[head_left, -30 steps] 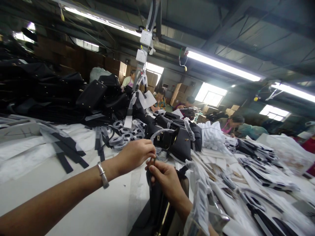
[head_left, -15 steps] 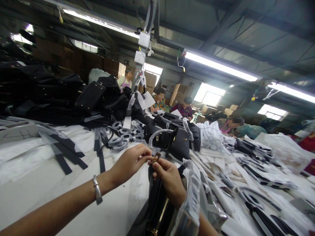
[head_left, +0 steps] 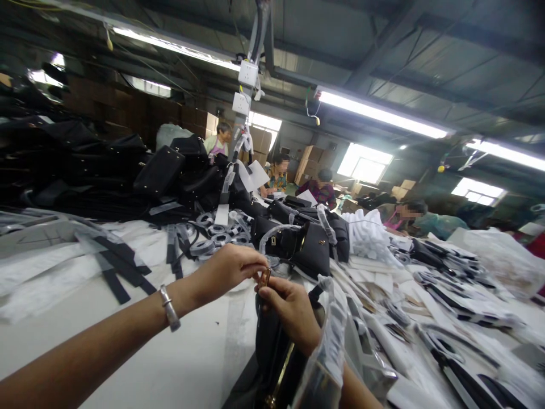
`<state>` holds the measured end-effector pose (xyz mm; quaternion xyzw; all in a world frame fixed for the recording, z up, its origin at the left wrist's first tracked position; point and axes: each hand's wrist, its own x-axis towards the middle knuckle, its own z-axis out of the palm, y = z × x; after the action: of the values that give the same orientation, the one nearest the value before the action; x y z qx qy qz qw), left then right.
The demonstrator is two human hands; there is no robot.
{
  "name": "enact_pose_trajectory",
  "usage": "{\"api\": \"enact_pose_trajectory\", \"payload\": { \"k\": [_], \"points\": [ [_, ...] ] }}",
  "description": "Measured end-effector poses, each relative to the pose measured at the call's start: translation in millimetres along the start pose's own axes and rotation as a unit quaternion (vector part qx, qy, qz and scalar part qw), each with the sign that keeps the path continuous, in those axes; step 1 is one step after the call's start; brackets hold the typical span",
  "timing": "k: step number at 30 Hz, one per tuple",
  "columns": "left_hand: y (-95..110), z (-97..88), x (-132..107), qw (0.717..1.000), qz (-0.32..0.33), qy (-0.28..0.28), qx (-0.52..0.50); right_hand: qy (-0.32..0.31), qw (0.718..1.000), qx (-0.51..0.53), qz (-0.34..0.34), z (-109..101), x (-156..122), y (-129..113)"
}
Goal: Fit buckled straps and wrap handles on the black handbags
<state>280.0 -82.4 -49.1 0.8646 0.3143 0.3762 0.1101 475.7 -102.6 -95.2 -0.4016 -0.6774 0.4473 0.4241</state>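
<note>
Fitting location: The gold-coloured fitting (head_left: 264,278) is positioned between the two hands, above the far end of the black bag (head_left: 269,355).
Governing relation: The fitting lies at the right of the left hand's fingertips and at the far-left tip of the right hand; no clear gap is seen on either side.
Long axis: The fitting is held nearly upright, its top leaned slightly right; the bag is extended from near to far.
Nearer hand: The fitting is reached by both; more of it is bordered by the right hand.
Left hand (head_left: 239,264): Thumb and fingers are brought together at the fitting; whether it is pinched or only touched cannot be told.
Right hand (head_left: 293,311): Thumb and forefinger are clamped on the fitting's lower part.
Fitting appearance: Small, shiny, apparently metal; the outline is partly hidden by fingers.
Bag appearance: Black, with a gold-coloured strip (head_left: 283,370) running lengthwise.
Right-hand surroundings: The right forearm is partly covered by a plastic-wrapped handle (head_left: 328,341).
Support: Black strips (head_left: 117,275) are laid on the white tabletop (head_left: 179,363) at left.
</note>
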Motion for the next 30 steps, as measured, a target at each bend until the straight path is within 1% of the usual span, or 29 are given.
{"api": "enact_pose_trajectory", "payload": {
  "k": [2,4,6,9,12,16,17,19,21,24,27,30],
  "points": [
    [-0.9,-5.7,1.8,0.997,0.038,-0.040,0.051,-0.006,1.000,0.001,0.001,0.5,-0.2,0.3],
    [0.2,-9.3,1.7,0.989,0.064,-0.062,0.114,-0.010,1.000,0.000,0.002,1.3,-0.5,0.0],
    [3.7,-11.1,0.1,0.977,0.080,-0.078,0.182,-0.016,1.000,-0.007,-0.002,2.3,-1.1,0.0],
    [11.6,-10.7,-3.3,0.950,0.105,-0.090,0.279,-0.024,1.000,-0.013,-0.016,3.6,-2.1,0.9],
    [17.4,-7.7,-6.1,0.927,0.136,-0.065,0.344,-0.021,1.000,-0.012,-0.019,4.3,-2.7,1.3],
    [17.5,-0.9,-10.7,0.904,0.190,0.004,0.382,-0.012,1.000,0.000,-0.013,4.4,-2.2,-0.3],
    [16.3,1.3,-12.0,0.903,0.196,0.016,0.382,-0.010,1.000,0.004,-0.012,4.4,-2.1,-0.6],
    [12.5,6.5,-14.1,0.910,0.191,0.024,0.366,-0.010,1.000,0.013,-0.009,4.5,-2.3,-0.5],
    [7.8,11.7,-15.1,0.928,0.175,0.024,0.329,-0.010,1.000,0.019,-0.006,4.4,-3.1,0.3],
    [1.6,16.2,-14.9,0.958,0.149,0.021,0.245,-0.014,1.000,0.026,-0.003,3.6,-4.3,1.2],
    [-0.5,13.7,-15.1,0.983,0.117,0.005,0.141,-0.014,0.999,0.038,0.006,2.7,-4.1,0.3],
    [3.2,8.2,-17.1,0.997,0.048,0.013,0.053,-0.002,0.999,0.049,0.011,2.7,-3.2,-1.5]
  ]
}}
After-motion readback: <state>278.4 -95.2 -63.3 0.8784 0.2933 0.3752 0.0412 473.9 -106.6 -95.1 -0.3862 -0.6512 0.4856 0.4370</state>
